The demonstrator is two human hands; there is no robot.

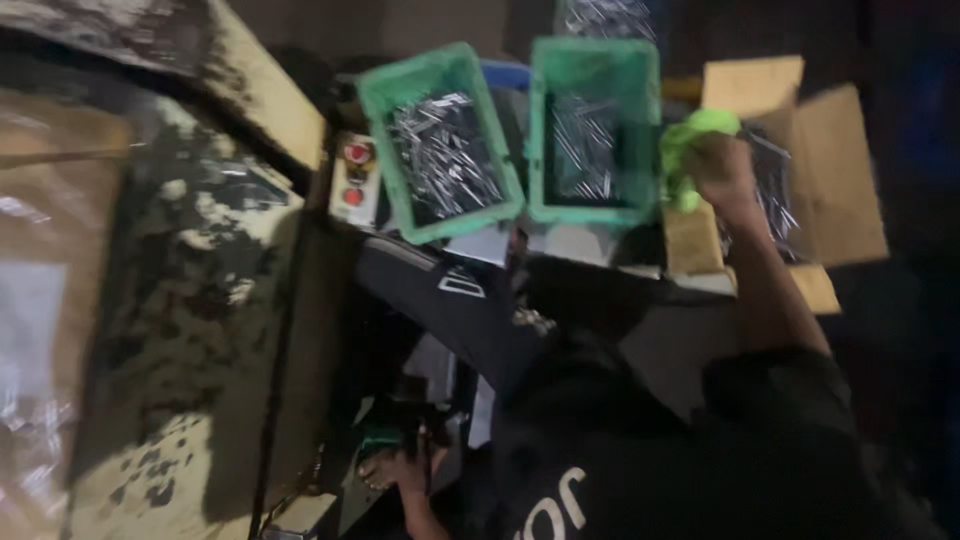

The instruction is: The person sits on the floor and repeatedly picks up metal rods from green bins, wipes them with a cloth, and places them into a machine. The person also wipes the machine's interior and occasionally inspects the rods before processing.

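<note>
The green cloth (690, 150) is gripped by the right hand (722, 168) at the left edge of the cardboard box (835, 190), far right. Two green crates (440, 140) stand just beside. The left hand (395, 465), near, touches a dark part; its grip I cannot tell.

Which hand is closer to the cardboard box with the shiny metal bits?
The right hand, holding a bright green cloth, is right at the cardboard box. The left hand is far below it, down by the worn yellow machine.
</note>
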